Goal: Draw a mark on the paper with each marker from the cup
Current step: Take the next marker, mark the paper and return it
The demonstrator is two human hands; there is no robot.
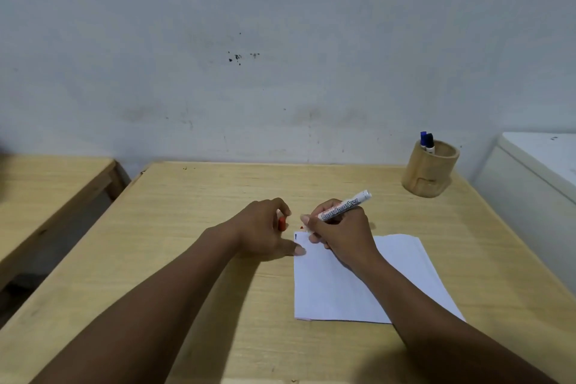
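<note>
A white sheet of paper (339,287) lies on the wooden table (193,259). My right hand (341,232) grips a white board marker (343,206), its tip down at the paper's far left corner, where a small dark mark and a red one show. My left hand (265,227) rests just left of the paper, holds the marker's red cap (282,223) and touches the sheet's edge with a fingertip. A wooden cup (430,170) at the table's far right corner holds two capped markers (427,142), one blue and one dark.
A white cabinet (536,171) stands to the right of the table. Another wooden table (46,187) stands to the left across a gap. A grey wall runs right behind the table's far edge.
</note>
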